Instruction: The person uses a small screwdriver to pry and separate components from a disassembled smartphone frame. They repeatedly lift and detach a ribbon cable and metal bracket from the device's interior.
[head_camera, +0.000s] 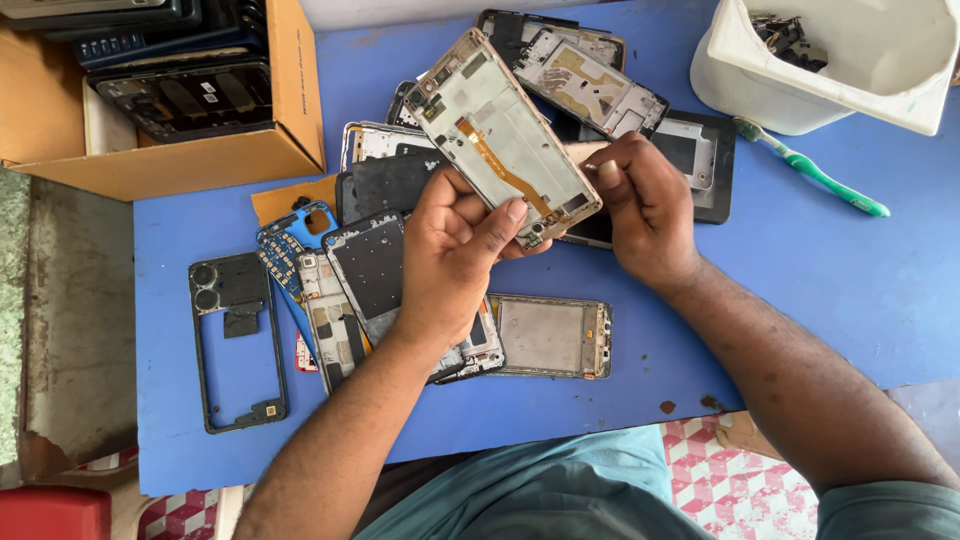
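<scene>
Above the blue surface (800, 290), the left hand (450, 265) grips a gold phone frame (500, 135) (inner side up) while the right hand (645, 210) pinches its lower edge.

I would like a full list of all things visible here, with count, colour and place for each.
held phone frame: one, silver-gold, lifted over the pile
loose phone frames: about ten, dark and silver, on the table
blue table: one, centre
cardboard box: one, brown, top left, with phone parts
white tub: one, top right
toothbrush: one, green, below the tub
left hand: grips the frame's lower end
right hand: fingers at its right edge
</scene>
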